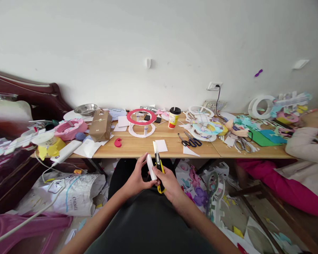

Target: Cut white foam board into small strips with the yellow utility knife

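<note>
Head view: left fingers (142, 159) grasp one white block (149, 166), right fingers (160, 174) clasp one black-and-yellow cutter (158, 161)

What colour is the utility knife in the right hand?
Black and yellow; the utility knife shows best in the head view.

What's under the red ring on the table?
Under the red ring is a white ring, with a white post between them. The red ring's front edge hides some space behind it; I can't see that.
</note>
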### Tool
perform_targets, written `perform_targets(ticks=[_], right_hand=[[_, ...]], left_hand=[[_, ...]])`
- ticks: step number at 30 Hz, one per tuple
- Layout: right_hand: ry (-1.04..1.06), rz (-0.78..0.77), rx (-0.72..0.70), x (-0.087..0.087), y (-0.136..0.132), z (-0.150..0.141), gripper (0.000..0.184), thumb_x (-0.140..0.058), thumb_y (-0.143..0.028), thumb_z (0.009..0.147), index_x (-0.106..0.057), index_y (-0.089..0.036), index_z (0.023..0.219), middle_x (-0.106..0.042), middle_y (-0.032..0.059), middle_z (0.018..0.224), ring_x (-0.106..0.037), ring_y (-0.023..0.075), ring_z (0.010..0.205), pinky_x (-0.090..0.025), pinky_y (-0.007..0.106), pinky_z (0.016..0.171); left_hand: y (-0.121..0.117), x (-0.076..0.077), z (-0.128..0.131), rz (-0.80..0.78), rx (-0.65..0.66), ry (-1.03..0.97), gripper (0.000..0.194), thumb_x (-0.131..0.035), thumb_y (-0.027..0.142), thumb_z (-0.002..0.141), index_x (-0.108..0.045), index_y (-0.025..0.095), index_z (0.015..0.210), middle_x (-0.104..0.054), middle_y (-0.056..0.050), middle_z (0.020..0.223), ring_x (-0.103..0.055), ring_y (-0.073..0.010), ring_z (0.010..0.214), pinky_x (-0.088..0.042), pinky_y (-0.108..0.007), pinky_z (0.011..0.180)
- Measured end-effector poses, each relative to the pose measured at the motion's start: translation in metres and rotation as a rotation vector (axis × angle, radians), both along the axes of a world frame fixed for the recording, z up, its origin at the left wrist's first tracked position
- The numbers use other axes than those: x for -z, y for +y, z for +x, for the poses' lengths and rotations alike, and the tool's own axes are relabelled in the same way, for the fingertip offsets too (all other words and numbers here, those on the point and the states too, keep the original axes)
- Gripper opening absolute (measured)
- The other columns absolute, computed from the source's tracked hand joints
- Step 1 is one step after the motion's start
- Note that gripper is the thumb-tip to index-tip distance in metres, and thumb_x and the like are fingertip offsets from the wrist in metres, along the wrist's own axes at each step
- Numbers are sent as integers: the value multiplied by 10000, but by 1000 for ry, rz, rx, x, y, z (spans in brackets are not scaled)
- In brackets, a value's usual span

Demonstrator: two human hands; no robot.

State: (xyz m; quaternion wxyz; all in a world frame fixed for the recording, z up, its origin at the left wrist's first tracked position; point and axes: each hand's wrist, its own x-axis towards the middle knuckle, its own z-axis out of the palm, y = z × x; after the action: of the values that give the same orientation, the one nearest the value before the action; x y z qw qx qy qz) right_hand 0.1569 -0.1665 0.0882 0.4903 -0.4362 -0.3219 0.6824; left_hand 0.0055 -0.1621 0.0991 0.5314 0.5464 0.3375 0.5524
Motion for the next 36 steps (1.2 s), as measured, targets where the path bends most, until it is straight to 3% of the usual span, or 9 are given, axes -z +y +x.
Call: perform_targets(ticks=[8, 12, 19, 22, 25, 27, 32, 36], right_hand=[[-6, 25, -5, -1, -1, 2, 365, -804, -475, 669, -639, -176, 797, -677, 4, 732, -383, 40, 439, -328, 202, 443], [-20, 36, 27, -1, -1, 2, 352, -816, -452, 663, -632, -182, 793, -648, -18, 665, -377, 44, 438, -311, 193, 435], [40, 15, 22, 8, 7, -6, 392, -830, -476, 640, -630, -175, 792, -601, -29, 578, -373, 54, 434, -322, 197, 431], [-8, -28, 31, 20, 18, -12, 447, -771, -560, 684, -646, -169, 862, -613, -17, 626, -416, 58, 428, -344, 203, 431], [-186, -6, 143, 36, 35, -5, 481, -657, -622, 771, -643, -177, 952, -670, 29, 806, -462, 61, 441, -358, 205, 422], [-388, 53, 233, 45, 52, 11, 459, -632, -611, 796, -633, -185, 969, -668, 30, 815, -495, 79, 461, -400, 215, 442], [-691, 98, 394, 52, 118, 66, 500, -603, -619, 793, -620, -184, 1039, -681, 87, 933, -646, 211, 751, -523, 273, 550], [-691, 40, 340, 56, 160, 82, 519, -639, -637, 737, -652, -165, 952, -690, 86, 866, -651, 221, 699, -516, 275, 490]], left_hand=[[4, 11, -6, 178, 13, 212, 1020, -851, 125, 554, -382, 253, 1451, -315, -123, 1523, -260, -341, 1434, -154, -517, 1203], [3, 5, -7, 214, 6, 336, 904, -853, 178, 581, -479, 268, 1399, -340, -122, 1499, -229, -341, 1444, -119, -494, 1210], [9, -1, -12, 290, -11, 535, 869, -831, 248, 617, -474, 282, 1408, -372, -136, 1442, -320, -365, 1381, -244, -503, 1170], [41, 5, -28, 273, 12, 592, 856, -839, 237, 581, -511, 259, 1372, -418, -139, 1404, -357, -378, 1355, -250, -509, 1166], [95, 17, -44, 304, -41, 871, 843, -795, 237, 609, -456, 225, 1381, -428, -142, 1380, -357, -365, 1351, -277, -541, 1142], [133, 26, -46, 308, -28, 1022, 859, -791, 269, 614, -418, 196, 1384, -434, -152, 1366, -384, -358, 1326, -320, -540, 1117], [195, 43, -17, 272, 131, 1133, 934, -796, 355, 614, -350, 147, 1407, -416, -188, 1393, -385, -351, 1338, -356, -495, 1111], [218, 50, 20, 200, 197, 1194, 1030, -790, 404, 609, -273, 112, 1451, -349, -220, 1461, -322, -372, 1388, -322, -497, 1131]])
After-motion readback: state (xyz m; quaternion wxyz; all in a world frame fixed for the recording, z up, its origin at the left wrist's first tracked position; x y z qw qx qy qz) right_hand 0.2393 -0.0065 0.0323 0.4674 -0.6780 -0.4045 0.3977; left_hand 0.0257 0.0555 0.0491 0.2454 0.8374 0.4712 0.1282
